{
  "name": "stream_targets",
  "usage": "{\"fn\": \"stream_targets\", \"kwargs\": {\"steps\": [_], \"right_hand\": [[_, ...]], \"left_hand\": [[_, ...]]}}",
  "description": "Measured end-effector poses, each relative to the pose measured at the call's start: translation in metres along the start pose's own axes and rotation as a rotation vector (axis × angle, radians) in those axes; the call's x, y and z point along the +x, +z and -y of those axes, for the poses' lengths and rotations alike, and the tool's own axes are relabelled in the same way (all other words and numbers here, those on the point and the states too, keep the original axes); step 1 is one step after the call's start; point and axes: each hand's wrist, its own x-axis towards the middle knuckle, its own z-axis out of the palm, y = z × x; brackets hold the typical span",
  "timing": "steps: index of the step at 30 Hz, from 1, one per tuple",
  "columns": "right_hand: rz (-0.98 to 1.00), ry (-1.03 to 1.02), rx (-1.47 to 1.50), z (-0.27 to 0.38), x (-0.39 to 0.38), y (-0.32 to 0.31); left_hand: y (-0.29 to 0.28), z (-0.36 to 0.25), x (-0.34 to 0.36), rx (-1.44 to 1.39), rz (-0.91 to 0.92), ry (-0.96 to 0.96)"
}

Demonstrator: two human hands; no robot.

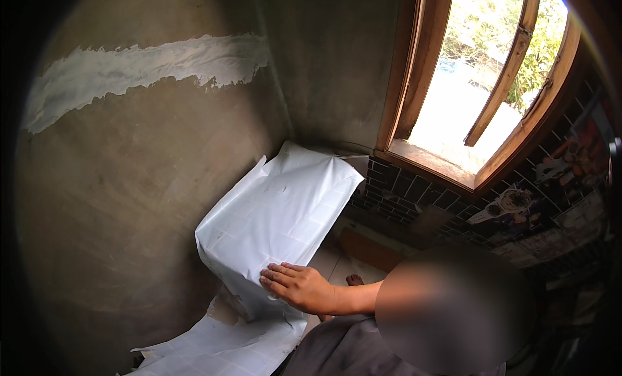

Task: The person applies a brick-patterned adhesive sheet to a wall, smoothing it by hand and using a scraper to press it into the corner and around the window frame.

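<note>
A large white wallpaper sheet (278, 207) with a faint brick pattern leans and bends against the bare wall's lower part. Its upper part is creased, with a loose fold along the top. My right hand (299, 289) reaches in from the right and is closed on the sheet near its right edge, fingers over the front. The thumb is partly hidden below them. Lower down, a torn part of the sheet (220, 347) spreads toward the bottom edge, ragged at its left end. My left hand is not in view.
A rough white band (149, 68) crosses the grey-brown wall (129, 201). At upper right is an open wooden window frame (468, 175), above dark brick-patterned wall covering (414, 188). A brown board (369, 247) lies low behind my arm. A blurred oval hides the lower right.
</note>
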Motion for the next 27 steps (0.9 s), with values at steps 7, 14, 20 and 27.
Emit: {"fn": "stream_targets", "kwargs": {"steps": [7, 14, 20, 27], "right_hand": [[-0.012, -0.173, 0.391, 0.086, 0.022, 0.002], [0.015, 0.084, 0.317, 0.045, 0.039, -0.013], [-0.078, 0.513, 0.523, -0.027, 0.039, -0.022], [-0.218, 0.706, 0.448, -0.127, -0.017, -0.089]], "left_hand": [[-0.026, 0.007, 0.003, -0.002, 0.105, 0.006], [-0.059, 0.048, 0.008, -0.128, 0.127, 0.050], [-0.027, 0.040, 0.004, -0.199, 0.090, 0.058], [0.018, -0.017, -0.042, -0.259, -0.034, 0.066]]}}
